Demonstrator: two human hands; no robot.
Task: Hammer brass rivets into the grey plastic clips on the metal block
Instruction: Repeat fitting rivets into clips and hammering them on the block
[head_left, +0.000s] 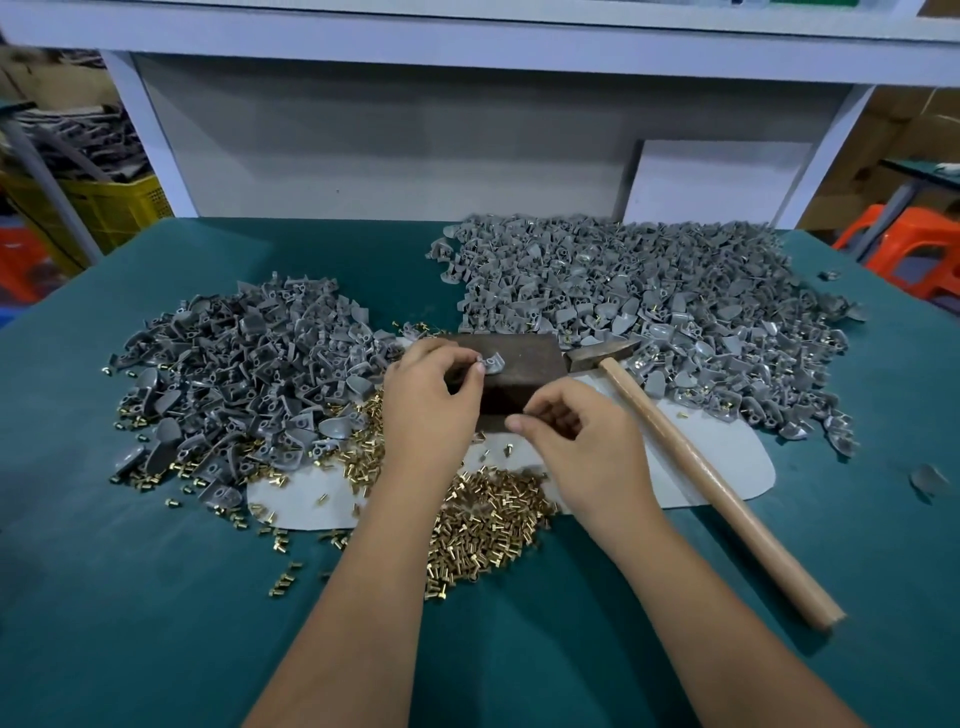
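On the desk: one metal block, one hammer, and one pale sheet under them. Grey clips lie in two heaps, one toward the left edge and one toward the far right corner, with one clip on the block. Brass rivets: too many to count.

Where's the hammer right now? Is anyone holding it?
No hand holds it: in the head view the hammer lies on the table to the right, its head against the metal block, its wooden handle slanting toward the near right, beside the right hand.
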